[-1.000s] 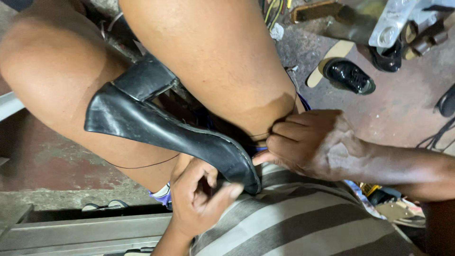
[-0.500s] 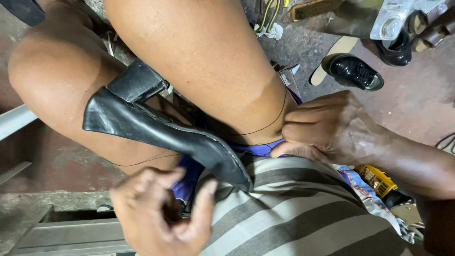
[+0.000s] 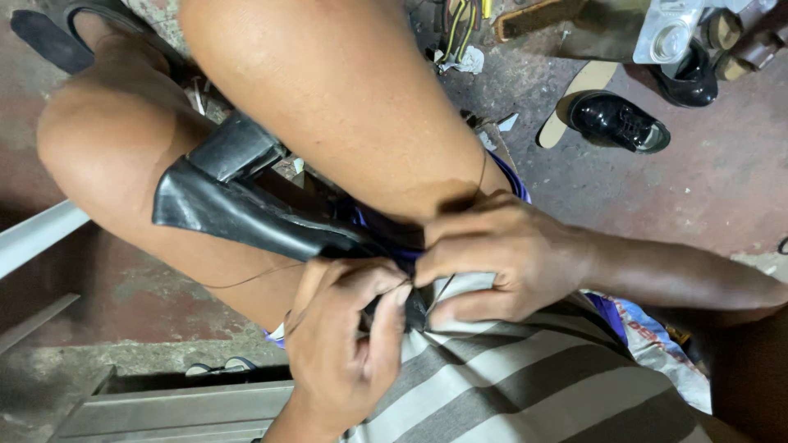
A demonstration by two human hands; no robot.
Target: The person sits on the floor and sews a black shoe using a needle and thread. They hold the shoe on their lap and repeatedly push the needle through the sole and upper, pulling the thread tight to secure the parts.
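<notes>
Between your knees, centre frame: black leather shoe [image 3: 246, 209], toe toward 5 o'clock | left hand [image 3: 345, 344] pinching thin thread [image 3: 246, 280] at the toe | right hand [image 3: 501, 258] clamped on the toe | best to keep thread taut, shoe braced | spare black shoe [image 3: 616, 121] at 1 o'clock on floor [image 3: 722, 180]

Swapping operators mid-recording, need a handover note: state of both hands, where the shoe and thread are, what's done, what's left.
Left hand: closed at the toe end of the black shoe, fingers pinched on the thin thread.
Right hand: gripping the same toe end from the other side, thread running under it.
Shoe: wedged between the knees, heel pointing away, toe over the striped shirt.
Done: thread is already attached at the toe; a loop trails across the thigh.
Left: cannot tell how much stitching remains; the seam is hidden by both hands.
Nearby: another black shoe on the floor.
</notes>
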